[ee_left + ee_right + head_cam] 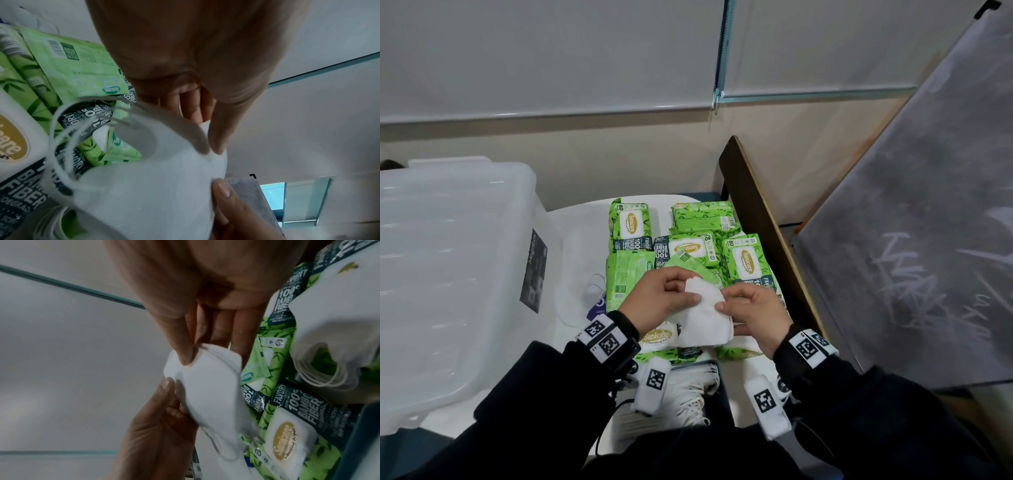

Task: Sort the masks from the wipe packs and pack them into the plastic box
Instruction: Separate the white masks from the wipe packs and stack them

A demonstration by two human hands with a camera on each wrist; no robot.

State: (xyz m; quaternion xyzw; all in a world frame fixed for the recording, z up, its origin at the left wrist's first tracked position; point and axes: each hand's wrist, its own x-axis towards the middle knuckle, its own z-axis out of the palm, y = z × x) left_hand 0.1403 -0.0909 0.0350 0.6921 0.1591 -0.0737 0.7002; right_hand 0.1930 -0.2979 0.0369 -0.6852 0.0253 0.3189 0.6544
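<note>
holding a soft white folded cloth mask [705, 315] over the green wipe packs [748, 262], my left hand [666, 299] and right hand [755, 317] pinch its top corner. it looks light and floppy, so i'd grip the edges.

The head camera is looking steeply down from above the person's chest, taking in the white desk [571, 240], with the plastic box [448, 274] at nine o'clock and the wipe packs [630, 224] at twelve. The left wrist camera is sitting right under the left hand [185, 56], almost touching the palm, peering up along it toward the wall. The right wrist camera is doing the same beneath the right hand [205, 280]. All three views are sharing the white mask [705, 315] held between both hands and the green packs below.
</note>
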